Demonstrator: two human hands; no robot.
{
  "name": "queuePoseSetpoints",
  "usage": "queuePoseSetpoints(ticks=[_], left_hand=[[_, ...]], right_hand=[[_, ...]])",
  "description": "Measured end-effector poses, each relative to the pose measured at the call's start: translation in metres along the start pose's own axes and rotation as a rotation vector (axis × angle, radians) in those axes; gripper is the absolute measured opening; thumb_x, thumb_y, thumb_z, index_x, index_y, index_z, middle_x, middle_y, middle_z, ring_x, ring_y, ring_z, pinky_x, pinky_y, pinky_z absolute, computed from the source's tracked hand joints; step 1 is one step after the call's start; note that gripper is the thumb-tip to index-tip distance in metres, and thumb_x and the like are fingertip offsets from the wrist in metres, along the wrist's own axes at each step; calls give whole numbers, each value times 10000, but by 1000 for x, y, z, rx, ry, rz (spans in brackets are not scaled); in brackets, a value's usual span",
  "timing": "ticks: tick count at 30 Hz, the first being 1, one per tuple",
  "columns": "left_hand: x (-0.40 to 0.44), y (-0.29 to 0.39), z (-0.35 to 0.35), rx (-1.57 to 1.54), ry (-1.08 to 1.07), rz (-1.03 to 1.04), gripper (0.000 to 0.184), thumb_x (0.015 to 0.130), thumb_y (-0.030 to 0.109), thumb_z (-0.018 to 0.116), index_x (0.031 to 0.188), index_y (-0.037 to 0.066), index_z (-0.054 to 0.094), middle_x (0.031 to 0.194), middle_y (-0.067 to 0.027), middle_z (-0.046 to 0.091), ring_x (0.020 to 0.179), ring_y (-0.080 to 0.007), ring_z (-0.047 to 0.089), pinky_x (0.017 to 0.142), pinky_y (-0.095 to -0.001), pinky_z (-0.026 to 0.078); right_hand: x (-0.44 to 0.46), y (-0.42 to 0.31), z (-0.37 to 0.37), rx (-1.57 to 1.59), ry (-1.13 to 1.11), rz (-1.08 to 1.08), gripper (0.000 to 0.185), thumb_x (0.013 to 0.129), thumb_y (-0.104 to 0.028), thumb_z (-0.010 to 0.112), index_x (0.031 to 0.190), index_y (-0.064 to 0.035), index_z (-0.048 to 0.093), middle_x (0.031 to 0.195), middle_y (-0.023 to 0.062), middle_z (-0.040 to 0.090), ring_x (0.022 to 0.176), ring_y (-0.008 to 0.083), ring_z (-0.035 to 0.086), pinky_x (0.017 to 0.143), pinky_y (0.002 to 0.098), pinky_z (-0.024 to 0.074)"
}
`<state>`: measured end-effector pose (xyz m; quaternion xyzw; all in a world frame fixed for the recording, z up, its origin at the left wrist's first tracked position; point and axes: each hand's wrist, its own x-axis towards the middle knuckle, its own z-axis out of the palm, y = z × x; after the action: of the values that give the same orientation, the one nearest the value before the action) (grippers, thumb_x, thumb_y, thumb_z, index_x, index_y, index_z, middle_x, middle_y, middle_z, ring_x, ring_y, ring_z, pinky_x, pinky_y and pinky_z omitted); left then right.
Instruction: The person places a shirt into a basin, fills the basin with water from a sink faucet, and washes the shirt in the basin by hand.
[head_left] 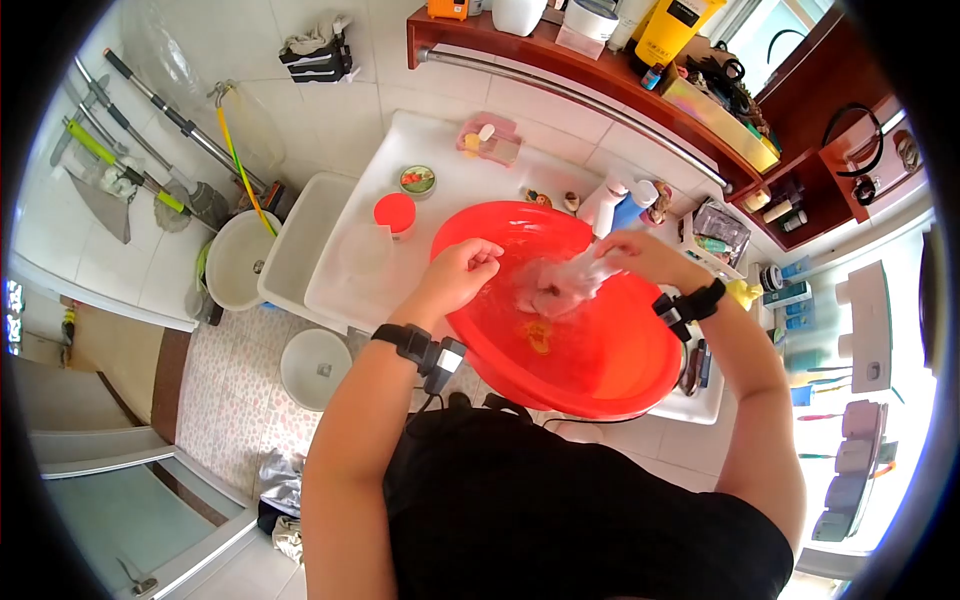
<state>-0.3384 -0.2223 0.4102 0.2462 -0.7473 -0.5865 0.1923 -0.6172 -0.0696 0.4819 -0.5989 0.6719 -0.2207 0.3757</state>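
Observation:
A large red basin (620,370) with water in it stands on the white sink counter in front of me. My right hand (640,255) is closed on a wet white cloth (565,285), which hangs from the fingers down into the water. Over the basin's left rim is my left hand (467,270), its fingers curled together and nothing visible in them. A yellowish patch (538,337) shows in the basin below the cloth; I cannot tell what it is. Dark bands with small devices circle both wrists.
Left of the basin are a red-lidded tub (395,213), a round tin (417,180) and a pink soap dish (490,138). Bottles (603,205) stand behind it. A reddish wooden shelf (560,65) with a metal rail hangs above. White buckets (316,370) sit at the left.

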Motion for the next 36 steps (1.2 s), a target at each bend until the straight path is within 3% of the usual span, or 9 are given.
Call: queuePoseSetpoints(ticks=[8, 11, 13, 16, 23, 26, 28, 31, 36], left_hand=[[0, 4, 0, 52, -9, 5, 216, 833, 108, 567, 1022, 4, 577, 919, -57, 625, 822, -118, 575, 763, -254, 453], [-1, 3, 1, 37, -2, -18, 213, 837, 96, 559, 1028, 3, 572, 926, -57, 623, 829, -117, 577, 766, -253, 452], [-1, 2, 1, 22, 7, -41, 212, 839, 89, 554, 1032, 4, 570, 930, -55, 622, 833, -115, 577, 768, -253, 451], [-2, 4, 1, 24, -4, -40, 209, 841, 78, 549, 1036, 6, 567, 921, -46, 617, 844, -112, 576, 771, -251, 450], [-3, 12, 1, 55, 12, -82, 213, 833, 76, 558, 1038, 16, 567, 899, -40, 611, 838, -106, 568, 756, -245, 434], [-5, 13, 1, 58, 23, -88, 218, 832, 76, 559, 1042, 20, 566, 905, -43, 613, 838, -107, 568, 757, -245, 432], [-5, 13, 1, 55, 25, -83, 219, 831, 76, 559, 1043, 21, 566, 908, -45, 614, 841, -108, 569, 762, -245, 432], [-5, 13, 1, 48, 27, -83, 215, 831, 73, 554, 1040, 23, 568, 915, -50, 615, 857, -112, 574, 770, -245, 434], [-5, 6, 2, 32, 12, -80, 208, 831, 60, 547, 1034, 23, 571, 928, -51, 617, 881, -118, 581, 780, -249, 438]], right_hand=[[18, 51, 46, -246, -324, -19, 396, 837, -116, 536, 1224, -78, 463, 1105, 52, 546, 998, 140, 514, 834, 291, 439], [26, 52, 77, 205, -436, 509, 484, 774, -145, 618, 1231, -134, 461, 1226, 82, 487, 1085, 250, 480, 877, 351, 424], [28, 98, 99, -1073, -406, -387, 514, 748, -178, 639, 1233, -185, 467, 1336, 84, 360, 1210, 296, 357, 914, 413, 399], [45, 112, 106, -1004, -453, -289, 591, 719, -173, 634, 1269, -244, 429, 1430, 88, 190, 1281, 345, 238, 976, 473, 351], [75, 138, 124, -909, -83, -605, 486, 781, -176, 583, 1248, -195, 449, 1397, 111, 251, 1265, 305, 279, 979, 434, 346], [85, 60, 106, -476, -356, 38, 391, 858, -159, 508, 1245, -138, 451, 1306, 111, 390, 1188, 238, 391, 910, 358, 402], [87, 97, 116, 679, -299, 515, 350, 891, -185, 477, 1228, -90, 460, 1170, 89, 517, 1068, 190, 490, 825, 325, 441], [88, 146, 133, 537, -414, 285, 381, 876, -270, 500, 1200, -69, 491, 1038, 73, 592, 954, 200, 547, 784, 335, 458], [74, 125, 110, -6, -581, 532, 453, 870, -393, 453, 1191, -78, 502, 1063, 106, 586, 966, 241, 546, 833, 337, 438]])
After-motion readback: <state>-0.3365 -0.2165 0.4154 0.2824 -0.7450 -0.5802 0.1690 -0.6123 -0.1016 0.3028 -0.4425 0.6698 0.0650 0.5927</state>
